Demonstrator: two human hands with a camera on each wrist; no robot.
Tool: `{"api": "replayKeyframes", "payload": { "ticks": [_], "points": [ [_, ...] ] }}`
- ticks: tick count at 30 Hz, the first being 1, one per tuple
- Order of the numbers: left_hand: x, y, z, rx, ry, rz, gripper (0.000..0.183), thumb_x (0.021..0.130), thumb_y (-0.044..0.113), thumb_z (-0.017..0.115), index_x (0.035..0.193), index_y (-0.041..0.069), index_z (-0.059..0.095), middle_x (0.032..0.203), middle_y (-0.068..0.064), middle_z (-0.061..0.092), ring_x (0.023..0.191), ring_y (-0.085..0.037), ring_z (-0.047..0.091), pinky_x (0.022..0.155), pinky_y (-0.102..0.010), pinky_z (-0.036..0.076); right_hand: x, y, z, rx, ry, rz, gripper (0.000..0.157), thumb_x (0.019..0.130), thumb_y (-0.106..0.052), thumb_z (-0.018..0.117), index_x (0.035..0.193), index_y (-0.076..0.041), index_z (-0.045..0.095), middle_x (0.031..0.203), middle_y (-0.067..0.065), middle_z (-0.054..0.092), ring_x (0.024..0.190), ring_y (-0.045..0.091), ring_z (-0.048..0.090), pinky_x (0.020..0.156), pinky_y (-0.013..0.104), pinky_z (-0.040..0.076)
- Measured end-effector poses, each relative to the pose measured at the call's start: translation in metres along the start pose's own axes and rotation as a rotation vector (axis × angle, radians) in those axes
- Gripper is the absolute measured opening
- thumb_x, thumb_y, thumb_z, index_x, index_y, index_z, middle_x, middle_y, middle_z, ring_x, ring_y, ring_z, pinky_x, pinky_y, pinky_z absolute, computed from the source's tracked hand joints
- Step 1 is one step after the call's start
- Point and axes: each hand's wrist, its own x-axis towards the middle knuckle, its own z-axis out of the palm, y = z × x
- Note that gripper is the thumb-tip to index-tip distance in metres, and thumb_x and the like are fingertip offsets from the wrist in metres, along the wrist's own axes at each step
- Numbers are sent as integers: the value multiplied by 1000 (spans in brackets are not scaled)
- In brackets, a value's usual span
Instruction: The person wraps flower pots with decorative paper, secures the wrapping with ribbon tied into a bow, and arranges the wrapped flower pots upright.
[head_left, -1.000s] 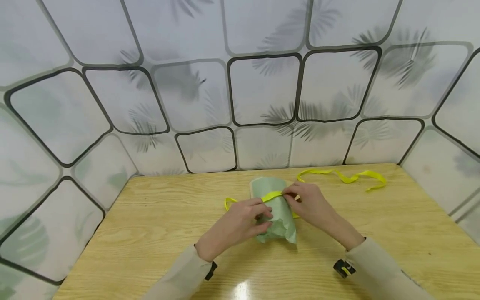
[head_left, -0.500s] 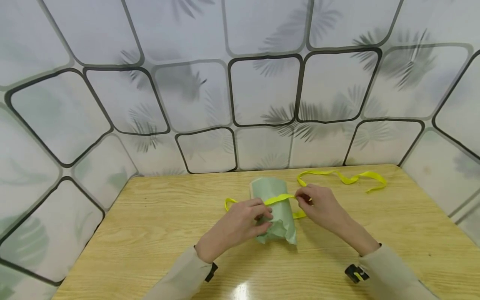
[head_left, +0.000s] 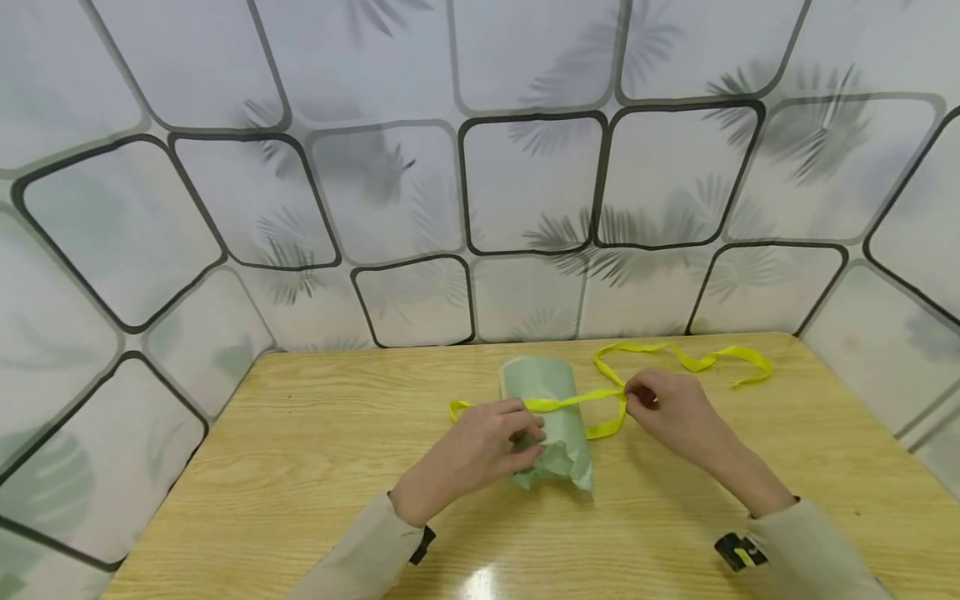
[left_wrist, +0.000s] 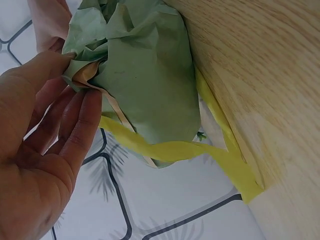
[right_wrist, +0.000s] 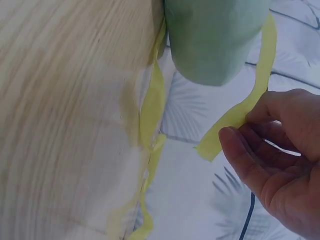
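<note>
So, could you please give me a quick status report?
Right hand pinching yellow ribbon. Left hand touching green package. Ribbon lies across package. No obstruction visible.

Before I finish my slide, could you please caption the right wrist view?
The right hand pinches a yellow ribbon near its end, beside a green wrapped bundle.

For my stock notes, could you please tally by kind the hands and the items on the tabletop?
Green wrapped bundle: 1
Yellow ribbon: 1, seemingly one piece, though partly hidden
Hands: 2, the left hand and the right hand
Total: 4
</note>
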Motion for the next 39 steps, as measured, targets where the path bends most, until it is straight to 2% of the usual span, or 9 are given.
{"api": "replayKeyframes", "payload": {
  "ticks": [14,20,33,39],
  "points": [
    [0,0,1,-11,-2,-4,7,95,16,74,100,12,76,102,2,74,80,-2,66,71,-6,50,-18,32,-25,-70,-10,84,15,80,4,75,80,-10,72,72,-5,66,64,1,53,56,23,48],
    [0,0,1,-22,-7,-6,5,95,15,74,99,12,75,105,1,74,83,-3,69,72,-8,52,-25,40,-33,-97,-31,114,12,81,3,73,81,-9,73,74,-4,66,66,1,54,58,24,49],
    [-1,1,0,-6,-7,-7,6,95,17,74,99,13,77,101,3,71,83,-2,67,72,-5,49,-37,56,-47,-128,-39,146,16,81,1,74,78,-13,70,73,-7,63,64,-4,49,56,23,45],
    [-1,0,0,1,-3,5,6,95,17,75,99,12,75,101,1,72,82,-4,68,71,-6,50,-44,63,-52,-130,-87,200,11,83,-1,73,80,-11,70,73,-6,63,64,-4,46,56,23,43]
  ]
}}
